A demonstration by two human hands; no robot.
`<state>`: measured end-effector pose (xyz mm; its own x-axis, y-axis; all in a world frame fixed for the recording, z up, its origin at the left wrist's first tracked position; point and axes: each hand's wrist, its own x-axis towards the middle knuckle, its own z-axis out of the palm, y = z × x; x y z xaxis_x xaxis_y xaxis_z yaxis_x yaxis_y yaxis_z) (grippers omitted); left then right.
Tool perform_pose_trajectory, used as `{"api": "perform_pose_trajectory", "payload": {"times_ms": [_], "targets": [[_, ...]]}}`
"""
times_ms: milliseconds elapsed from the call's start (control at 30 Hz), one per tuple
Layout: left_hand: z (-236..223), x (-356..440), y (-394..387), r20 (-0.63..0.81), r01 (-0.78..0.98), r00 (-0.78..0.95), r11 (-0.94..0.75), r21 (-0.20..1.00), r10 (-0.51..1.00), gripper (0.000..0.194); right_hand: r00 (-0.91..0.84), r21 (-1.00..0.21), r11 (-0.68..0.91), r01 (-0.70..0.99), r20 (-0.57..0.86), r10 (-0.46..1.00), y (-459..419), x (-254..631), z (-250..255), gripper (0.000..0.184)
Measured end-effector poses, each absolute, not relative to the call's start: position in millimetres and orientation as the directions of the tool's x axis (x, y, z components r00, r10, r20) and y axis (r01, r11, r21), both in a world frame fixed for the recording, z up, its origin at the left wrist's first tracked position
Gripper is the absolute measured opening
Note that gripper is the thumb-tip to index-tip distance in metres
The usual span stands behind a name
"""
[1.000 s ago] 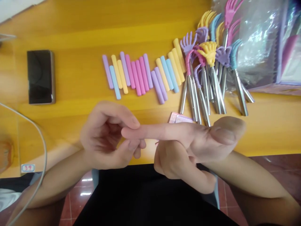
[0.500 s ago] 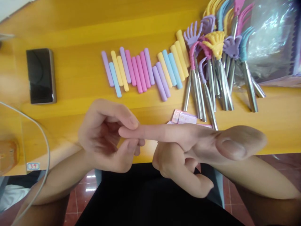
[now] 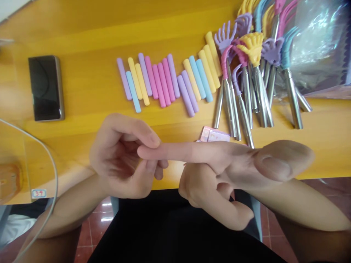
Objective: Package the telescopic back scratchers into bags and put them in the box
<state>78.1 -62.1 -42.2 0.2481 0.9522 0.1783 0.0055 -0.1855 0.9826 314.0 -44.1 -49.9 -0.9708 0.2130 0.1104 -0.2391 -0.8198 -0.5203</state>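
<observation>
Sticks point(image 3: 168, 80) lie side by side on the surface point(image 3: 90, 91) at twelve o'clock from both hands, likely rowed to keep each distinct. The left hand point(image 3: 123, 157) pinches the right hand point(image 3: 222, 164) by its outstretched forefinger, perhaps steadying it; the right's fingers, loosely spread, grip nothing visible.

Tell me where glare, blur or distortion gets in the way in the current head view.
In the head view, white glare streaks the clear plastic bag; also there, highlights line the metal shafts and the floor tiles; in that same view, the thumb of the right hand looks oversized and soft, probably from closeness to the lens.
</observation>
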Motion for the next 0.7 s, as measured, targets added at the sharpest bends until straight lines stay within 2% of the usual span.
{"api": "perform_pose_trajectory", "payload": {"times_ms": [200, 367, 500, 600, 700], "targets": [[-42.8, 78.9, -60.0, 0.19, 0.019, 0.26, -0.202, 0.979, 0.947, 0.015, -0.978, -0.556, -0.804, -0.209, 0.108, 0.18, -32.8, 302.8, -33.1, 0.096], [-41.1, 78.2, -60.0, 0.166, 0.057, 0.266, -0.188, 0.981, 0.95, 0.021, -0.957, -0.572, -0.768, -0.287, 0.21, 0.2, -33.8, 303.0, -37.3, 0.095], [-42.4, 77.7, -61.0, 0.136, 0.08, 0.262, -0.162, 0.984, 0.955, 0.024, -0.968, -0.574, -0.78, -0.249, 0.133, 0.211, -33.5, 301.6, -32.2, 0.091], [-45.7, 77.0, -58.9, 0.166, 0.071, 0.254, -0.19, 0.979, 0.953, 0.02, -0.967, -0.557, -0.791, -0.253, 0.117, 0.227, -34.7, 299.9, -28.9, 0.096], [-48.6, 74.0, -50.9, 0.262, 0.015, 0.243, -0.273, 0.962, 0.934, 0.015, -0.966, -0.552, -0.793, -0.257, 0.121, 0.229, -38.2, 299.0, -32.6, 0.097]]}}
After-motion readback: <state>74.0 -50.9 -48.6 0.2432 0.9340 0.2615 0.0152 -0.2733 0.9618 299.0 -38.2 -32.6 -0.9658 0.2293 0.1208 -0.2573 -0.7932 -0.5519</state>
